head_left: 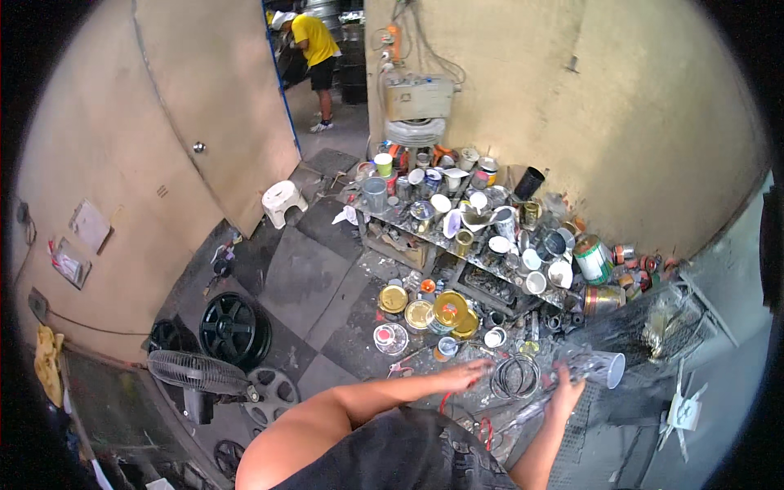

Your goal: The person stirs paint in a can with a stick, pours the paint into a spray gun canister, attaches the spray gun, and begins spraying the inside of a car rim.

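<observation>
Translucent plastic cup with a pale round end (606,371) is showing in the head view at the right front, where the right hand (565,394) is closing its fingers and thumb around the narrower near part. Its long axis is running nearly level across the view, with the wide pale end pointing right, away from the hand, toward a dark mesh panel (633,331). Blur is hiding the gripped part. The left hand (467,376) is reaching out well apart from the cup, its fingers drawn narrowly together; whether they are pinching anything, I cannot tell.

Thin grey metal rings (515,377) are lying between the hands. Beyond these, round tins with gold-coloured lids (449,309) are crowding the floor, standing between the hands and a low, paint-spattered bench (483,263). That bench is carrying tightly packed cups and cans, including a black cylindrical container (529,182) tilting near the wall and a large green-and-white container (593,259) leaning at the right end.

Over on the left, a grey caged fan (198,372) is standing near a black spoked wheel (234,330), while a white plastic stool (283,201) is sitting near the doorway. Beyond it, a person in a yellow shirt (314,39) is bending forward.
</observation>
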Motion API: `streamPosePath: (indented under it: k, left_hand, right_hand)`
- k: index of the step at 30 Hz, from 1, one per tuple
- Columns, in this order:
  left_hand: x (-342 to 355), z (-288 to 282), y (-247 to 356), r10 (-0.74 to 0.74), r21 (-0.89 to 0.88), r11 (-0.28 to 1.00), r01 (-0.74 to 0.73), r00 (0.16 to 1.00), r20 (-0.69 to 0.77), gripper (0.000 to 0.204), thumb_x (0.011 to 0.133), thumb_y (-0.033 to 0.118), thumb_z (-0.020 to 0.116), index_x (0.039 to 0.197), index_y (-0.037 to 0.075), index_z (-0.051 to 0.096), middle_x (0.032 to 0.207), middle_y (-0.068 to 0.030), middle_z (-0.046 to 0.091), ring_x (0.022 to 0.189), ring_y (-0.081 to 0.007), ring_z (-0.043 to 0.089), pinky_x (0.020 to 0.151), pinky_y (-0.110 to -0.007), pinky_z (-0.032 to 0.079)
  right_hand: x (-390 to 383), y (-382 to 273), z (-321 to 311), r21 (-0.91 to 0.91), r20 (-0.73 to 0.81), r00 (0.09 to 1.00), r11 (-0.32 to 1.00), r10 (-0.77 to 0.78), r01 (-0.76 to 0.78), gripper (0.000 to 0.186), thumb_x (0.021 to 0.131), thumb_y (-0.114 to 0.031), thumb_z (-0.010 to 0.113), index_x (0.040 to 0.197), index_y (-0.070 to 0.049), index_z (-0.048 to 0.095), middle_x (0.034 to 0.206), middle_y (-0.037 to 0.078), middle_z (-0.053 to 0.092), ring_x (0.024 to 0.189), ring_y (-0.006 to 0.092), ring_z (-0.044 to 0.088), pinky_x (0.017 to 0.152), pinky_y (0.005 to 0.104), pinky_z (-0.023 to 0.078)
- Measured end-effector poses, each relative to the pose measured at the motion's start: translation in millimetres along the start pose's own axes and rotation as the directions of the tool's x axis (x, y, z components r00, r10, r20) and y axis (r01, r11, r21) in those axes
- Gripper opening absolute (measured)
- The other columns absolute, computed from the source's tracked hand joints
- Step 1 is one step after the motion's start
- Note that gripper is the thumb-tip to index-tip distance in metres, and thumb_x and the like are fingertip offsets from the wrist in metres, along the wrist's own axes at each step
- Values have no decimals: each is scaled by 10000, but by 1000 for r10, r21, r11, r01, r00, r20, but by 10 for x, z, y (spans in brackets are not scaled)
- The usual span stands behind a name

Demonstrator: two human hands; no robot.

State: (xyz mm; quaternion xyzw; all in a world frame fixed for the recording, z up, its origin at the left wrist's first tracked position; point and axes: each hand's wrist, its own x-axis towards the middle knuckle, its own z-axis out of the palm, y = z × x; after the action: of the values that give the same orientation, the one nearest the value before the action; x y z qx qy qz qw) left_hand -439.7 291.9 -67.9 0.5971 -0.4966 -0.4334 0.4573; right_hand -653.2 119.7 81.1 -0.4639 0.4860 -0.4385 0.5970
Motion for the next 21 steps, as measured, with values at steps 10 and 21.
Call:
streamPosePath:
  k: [10, 21]
  left_hand:
    - [-786, -945, 738, 248, -227, 949, -221, 963, 102, 324, 1098, 315, 447, 1327, 88, 488, 942, -121, 582, 902, -237, 577, 841, -412, 464]
    - [-988, -1375, 1074, 254, -305, 933, -189, 948, 190, 333, 1111, 298, 430, 1303, 58, 560, 1061, -121, 622, 1001, -236, 601, 901, -391, 474]
  right_hand:
    - [-62, -537, 1688, 200, -13, 995, 975, -101, 101, 368, 1013, -268, 660, 1303, -45, 626, 1178, 72, 718, 1011, 183, 714, 631, 256, 470]
    - [-123, -531, 2056, 34, 21, 984, 984, -177, 176, 342, 1019, -225, 659, 1305, -43, 613, 1228, 68, 717, 1031, 204, 723, 593, 256, 487]
